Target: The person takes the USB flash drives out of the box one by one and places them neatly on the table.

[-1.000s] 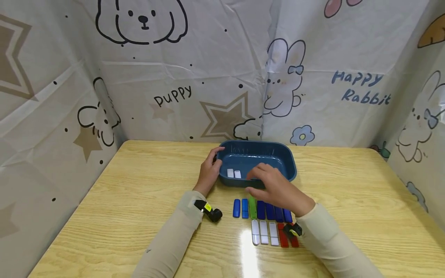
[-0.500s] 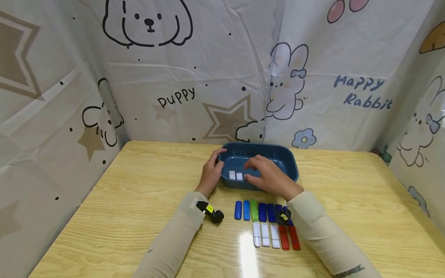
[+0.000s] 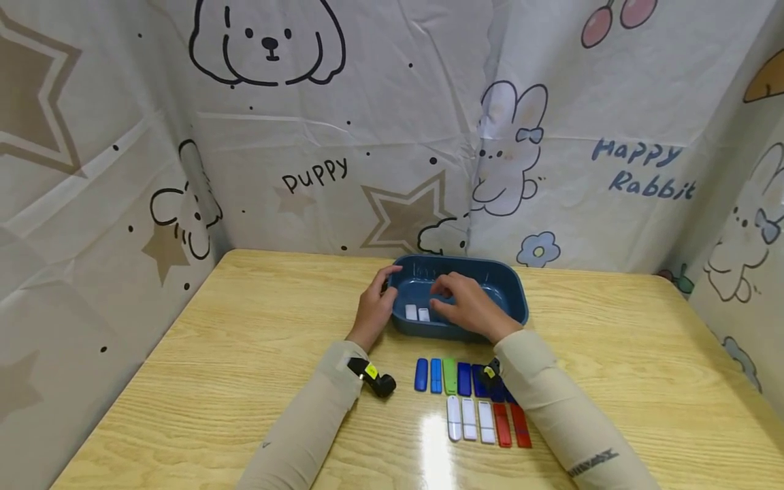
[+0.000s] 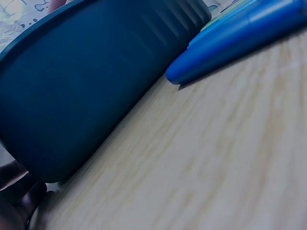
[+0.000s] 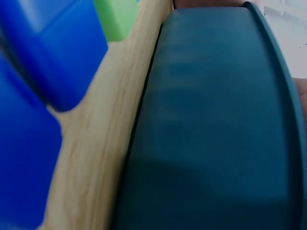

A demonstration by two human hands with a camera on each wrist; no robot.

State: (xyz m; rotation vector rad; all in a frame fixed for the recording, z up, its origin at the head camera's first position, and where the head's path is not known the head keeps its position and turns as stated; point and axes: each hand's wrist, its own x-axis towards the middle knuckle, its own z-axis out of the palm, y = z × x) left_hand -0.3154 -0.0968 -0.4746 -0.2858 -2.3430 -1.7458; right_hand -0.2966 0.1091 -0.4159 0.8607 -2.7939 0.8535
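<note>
My left hand (image 3: pixel 371 309) grips the left end of a dark blue-green plastic basin (image 3: pixel 429 329), its thumb at the front corner and a finger along the rim. In the left wrist view, fingers (image 4: pixel 19 191) touch the basin's lower end. My right hand (image 3: pixel 468 306) reaches over the basin's front wall, fingers loosely bent, thumb and fingertips apart; nothing shows between them. Inside, two small white pieces, a left one (image 3: pixel 411 312) and a right one (image 3: pixel 424 314), stand near the front left, beside the right thumb.
In front of the basin, two rows of flat capped sticks like USB drives lie on the table (image 3: pixel 275 327): blue ones (image 3: pixel 420 375), a green one (image 3: pixel 450 376), white ones (image 3: pixel 469 418) and red ones (image 3: pixel 502 425). The right wrist covers some. A printed cloth (image 3: pixel 343 136) hangs behind.
My right hand has moved from the basin's front rim further into it. The left hand keeps its grip. The head view has shifted slightly, and the two white pieces stay in place.
</note>
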